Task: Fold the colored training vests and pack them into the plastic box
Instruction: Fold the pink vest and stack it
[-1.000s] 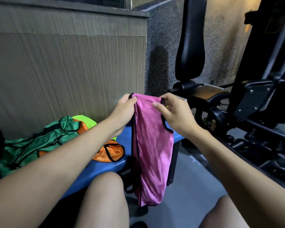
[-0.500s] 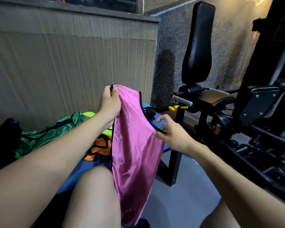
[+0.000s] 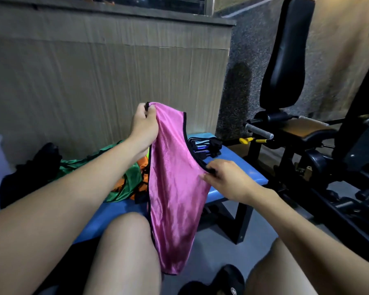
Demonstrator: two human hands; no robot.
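While the shiny pink training vest with black edging (image 3: 175, 188) hangs lengthwise at the centre of the frame, the person's left hand (image 3: 144, 126) grips its top end, fingers and thumb curled round the black trim just above the middle of the picture. The right hand (image 3: 228, 179) sits lower and to the right, pinching the black-trimmed curved edge of the same vest between thumb and fingertips. Held at these 2 places, the fabric drapes down between the person's bare knees, its lower end hanging near the bottom centre of the frame, above the grey floor (image 3: 217, 248).

Behind the left forearm, at centre left, a crumpled green vest (image 3: 128, 184) lies on the blue padded bench (image 3: 239, 165), with an orange vest (image 3: 142, 165) partly under it and a sliver of neon yellow fabric (image 3: 147, 155) showing just beside the wrist. A dark bundle of black cloth (image 3: 36, 165) sits at the far left of the bench. At the bench's far end, right of the pink vest, lies a small heap of black straps with blue parts (image 3: 205, 146); what it is cannot be told.

A black gym machine with an upright padded backrest (image 3: 285, 60) fills the right side, and a beige ribbed wall panel (image 3: 94, 81) spans the upper left. A black shoe (image 3: 226, 279) shows at the bottom centre right.
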